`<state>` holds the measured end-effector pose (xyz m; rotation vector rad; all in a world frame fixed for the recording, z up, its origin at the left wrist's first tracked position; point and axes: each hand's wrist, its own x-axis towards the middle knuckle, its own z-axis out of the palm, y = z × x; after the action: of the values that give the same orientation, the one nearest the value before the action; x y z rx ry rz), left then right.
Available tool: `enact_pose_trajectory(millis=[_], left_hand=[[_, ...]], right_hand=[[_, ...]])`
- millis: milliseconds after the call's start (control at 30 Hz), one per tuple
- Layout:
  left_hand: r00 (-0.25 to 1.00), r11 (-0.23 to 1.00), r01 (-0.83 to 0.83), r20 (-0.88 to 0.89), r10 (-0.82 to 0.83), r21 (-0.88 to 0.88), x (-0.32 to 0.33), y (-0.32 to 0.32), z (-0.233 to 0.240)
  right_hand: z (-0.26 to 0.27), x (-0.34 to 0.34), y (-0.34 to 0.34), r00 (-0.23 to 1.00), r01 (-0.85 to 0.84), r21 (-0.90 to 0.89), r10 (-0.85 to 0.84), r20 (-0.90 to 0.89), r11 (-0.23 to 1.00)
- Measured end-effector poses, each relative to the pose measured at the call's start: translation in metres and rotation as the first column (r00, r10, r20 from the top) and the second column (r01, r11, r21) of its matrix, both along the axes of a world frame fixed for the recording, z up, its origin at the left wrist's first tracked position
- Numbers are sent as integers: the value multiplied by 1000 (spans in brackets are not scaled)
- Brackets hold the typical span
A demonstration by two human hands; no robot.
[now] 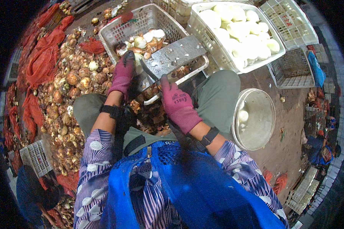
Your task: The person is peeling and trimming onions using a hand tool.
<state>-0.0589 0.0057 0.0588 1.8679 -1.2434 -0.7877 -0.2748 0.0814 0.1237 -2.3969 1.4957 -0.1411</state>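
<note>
My left hand [123, 70], in a maroon glove with dark fingertips, grips a pale onion [138, 61], partly hidden by the fingers. My right hand [176, 100], gloved alike, is closed around the handle of a knife. Its dark blade [149, 71] points up and left, close beside the onion. Under both hands, a wet metal plate [177, 54] lies across a white plastic crate [105, 33]. Onion skins and onion pieces [149, 43] lie inside this crate, beyond the plate.
A heap of unpeeled onions [71, 80] and red mesh sacks [43, 65] covers the ground at left. Peeled onions [240, 31] fill a white crate [196, 25] at right. A bucket [268, 114] holding a peeled onion stands by my right knee. Another person [35, 197] is at lower left.
</note>
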Motion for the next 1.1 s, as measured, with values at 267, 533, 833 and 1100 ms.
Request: enact_pose_trajectory(millis=[267,533,833,1100], left_hand=[[985,991,93,155,-78,-93,-1,5,-6],[941,965,252,251,-226,-76,-14,20,17],[994,994,112,0,-112,-1,33,30,9],[983,997,76,-168,-74,3,27,45,24]], right_hand=[[-15,-3,-18,970,58,147,-90,224,987],[-27,-8,-32,679,165,565,-508,529,809],[-38,-7,-21,710,194,627,-549,440,754],[-13,2,-6,859,152,356,-302,414,922]])
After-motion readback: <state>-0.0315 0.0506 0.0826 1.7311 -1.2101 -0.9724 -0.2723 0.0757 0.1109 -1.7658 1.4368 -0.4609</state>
